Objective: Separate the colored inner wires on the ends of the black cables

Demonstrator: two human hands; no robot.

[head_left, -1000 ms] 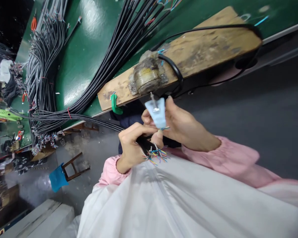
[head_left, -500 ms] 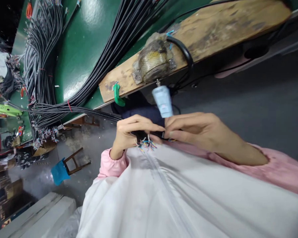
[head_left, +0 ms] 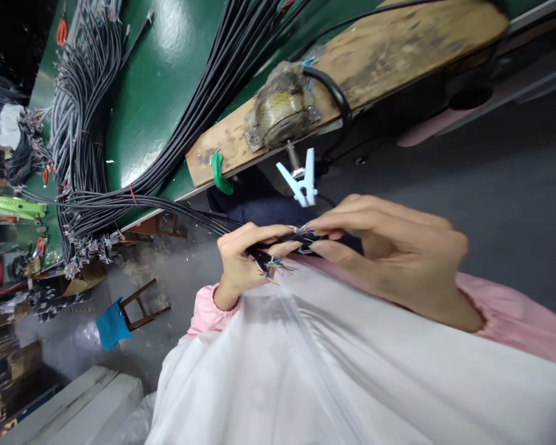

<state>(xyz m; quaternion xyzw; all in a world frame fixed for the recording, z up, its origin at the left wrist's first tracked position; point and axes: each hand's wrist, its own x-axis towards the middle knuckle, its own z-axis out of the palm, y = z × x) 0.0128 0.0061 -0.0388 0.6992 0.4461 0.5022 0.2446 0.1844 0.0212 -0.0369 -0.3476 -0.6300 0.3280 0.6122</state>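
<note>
we see the left hand (head_left: 241,253) grasping black cables (head_left: 261,258) off the worktop's (head_left: 167,74) edge; the right hand (head_left: 398,250) touches coloured wires (head_left: 304,230), grip unclear to us. the pale-blue clip (head_left: 306,185), blurred earlier, now appears distinct.

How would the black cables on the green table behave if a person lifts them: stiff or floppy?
The cables would probably flex without kinking, as they lie in smooth, wide curves. Where the red tie circles them, they may rise as one bunch. End wires, like those by the left hand, look easy to bend, since they splay several ways.
</note>
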